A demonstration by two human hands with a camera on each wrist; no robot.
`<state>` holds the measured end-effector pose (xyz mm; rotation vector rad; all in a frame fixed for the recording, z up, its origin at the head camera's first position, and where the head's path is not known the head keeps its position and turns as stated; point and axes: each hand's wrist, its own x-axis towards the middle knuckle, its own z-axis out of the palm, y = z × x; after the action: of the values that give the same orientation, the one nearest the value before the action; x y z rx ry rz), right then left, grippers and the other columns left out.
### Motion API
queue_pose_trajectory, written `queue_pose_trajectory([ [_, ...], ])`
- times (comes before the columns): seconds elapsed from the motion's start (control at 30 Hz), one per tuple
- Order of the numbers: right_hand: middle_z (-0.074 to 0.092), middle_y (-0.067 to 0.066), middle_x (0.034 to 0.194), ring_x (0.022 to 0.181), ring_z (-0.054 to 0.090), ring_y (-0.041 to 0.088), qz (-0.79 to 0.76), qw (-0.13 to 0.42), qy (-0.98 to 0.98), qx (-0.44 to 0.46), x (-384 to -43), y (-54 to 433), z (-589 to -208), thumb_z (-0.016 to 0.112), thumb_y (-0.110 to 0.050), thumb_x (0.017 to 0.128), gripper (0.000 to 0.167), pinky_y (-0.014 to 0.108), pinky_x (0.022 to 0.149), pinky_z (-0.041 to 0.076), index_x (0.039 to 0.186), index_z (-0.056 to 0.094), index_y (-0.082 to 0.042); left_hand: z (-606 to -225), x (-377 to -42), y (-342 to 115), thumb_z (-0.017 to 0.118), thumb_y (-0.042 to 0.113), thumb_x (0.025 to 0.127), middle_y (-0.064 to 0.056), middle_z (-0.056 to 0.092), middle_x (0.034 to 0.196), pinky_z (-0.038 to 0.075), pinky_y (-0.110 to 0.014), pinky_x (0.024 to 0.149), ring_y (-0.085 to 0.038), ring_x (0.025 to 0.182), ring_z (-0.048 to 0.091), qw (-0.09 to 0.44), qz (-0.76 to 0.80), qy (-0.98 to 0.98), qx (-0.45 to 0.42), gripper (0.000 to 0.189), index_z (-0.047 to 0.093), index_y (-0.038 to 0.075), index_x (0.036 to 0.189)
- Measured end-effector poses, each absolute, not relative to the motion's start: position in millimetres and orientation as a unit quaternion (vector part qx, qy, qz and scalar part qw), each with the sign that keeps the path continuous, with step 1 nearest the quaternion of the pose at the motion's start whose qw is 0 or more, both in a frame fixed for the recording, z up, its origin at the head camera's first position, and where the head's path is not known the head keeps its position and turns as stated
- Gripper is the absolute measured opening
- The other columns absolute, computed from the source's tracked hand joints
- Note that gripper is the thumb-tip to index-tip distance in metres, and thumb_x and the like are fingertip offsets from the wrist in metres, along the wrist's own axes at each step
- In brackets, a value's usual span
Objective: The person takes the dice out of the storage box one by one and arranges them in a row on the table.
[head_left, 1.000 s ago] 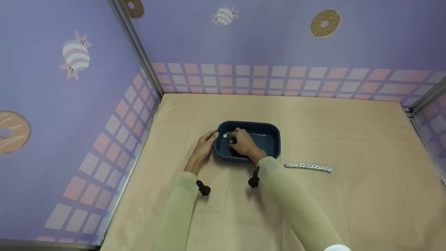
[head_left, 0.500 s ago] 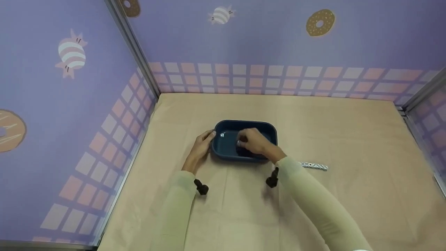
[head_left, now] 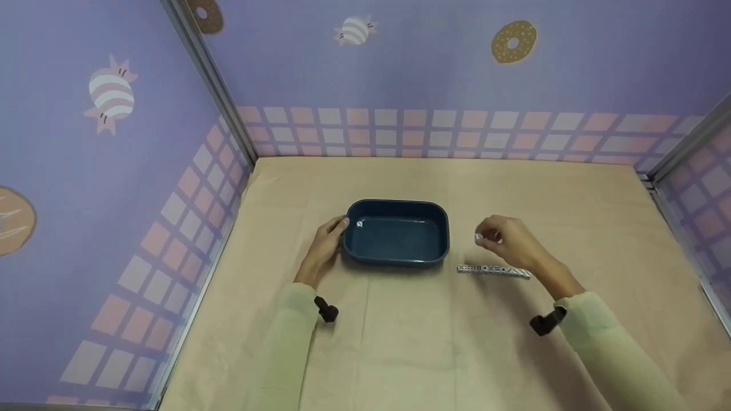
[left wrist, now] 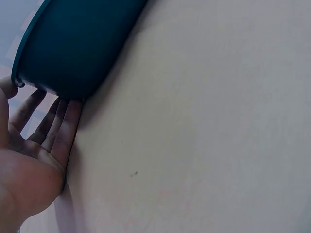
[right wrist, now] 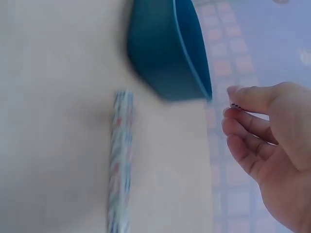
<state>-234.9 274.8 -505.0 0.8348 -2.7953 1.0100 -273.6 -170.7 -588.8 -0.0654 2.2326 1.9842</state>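
Observation:
A dark blue rectangular dish (head_left: 397,262) stands on the table, with one white die (head_left: 360,224) inside near its left end. My left hand (head_left: 326,245) holds the dish's left end, thumb at the rim and fingers against the outer wall (left wrist: 73,53). To the right of the dish, my right hand (head_left: 511,242) is raised over the table. Its thumb and fingertips pinch a small white die (head_left: 478,236), mostly covered by the fingers in the right wrist view. Just below this hand lies a straight row of white dice (head_left: 491,270), set end to end.
A beige cloth (head_left: 400,342) covers the table. Purple patterned panels stand behind it and at the left (head_left: 171,142) and right, joined by grey metal posts (head_left: 211,80). A small black device is strapped at each wrist (head_left: 326,310).
My right hand has lifted out of the dish with a die and moved right, above the row of dice. My left hand stays at the dish's left end. One die remains visible inside.

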Motion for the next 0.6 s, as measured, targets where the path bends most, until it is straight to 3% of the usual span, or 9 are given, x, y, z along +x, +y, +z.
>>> queue_pose_trajectory([
  [0.2,0.072,0.002,0.094,0.084,0.067,0.018,0.309,0.013,-0.922,0.232,-213,332,-516,0.078,-0.001,0.096,0.007,0.033,0.075,0.058,0.102,0.076,-0.005,-589,-273,-170,0.056,0.047,0.110,-0.010,0.060,0.150,0.049,-0.041,0.102,-0.026,0.129,0.060,0.072,0.660,0.748,-0.014,0.054,0.058,0.013,0.152],
  [0.4,0.073,0.004,0.092,0.084,0.067,0.020,0.291,-0.051,-0.937,0.185,-195,374,-529,0.076,0.000,0.096,0.007,0.030,0.072,0.055,0.102,0.075,-0.003,-591,-273,-171,0.056,0.046,0.110,-0.010,0.059,0.151,0.049,-0.043,0.104,-0.027,0.131,0.060,0.077,0.662,0.745,-0.016,0.054,0.058,0.014,0.153],
  [0.6,0.072,0.004,0.094,0.086,0.065,0.020,0.275,-0.097,-0.946,0.144,-182,395,-551,0.072,-0.001,0.098,0.008,0.030,0.071,0.053,0.105,0.074,-0.003,-592,-273,-173,0.055,0.045,0.111,-0.015,0.053,0.157,0.043,-0.049,0.116,-0.034,0.142,0.052,0.081,0.666,0.741,-0.004,0.055,0.056,0.010,0.154],
])
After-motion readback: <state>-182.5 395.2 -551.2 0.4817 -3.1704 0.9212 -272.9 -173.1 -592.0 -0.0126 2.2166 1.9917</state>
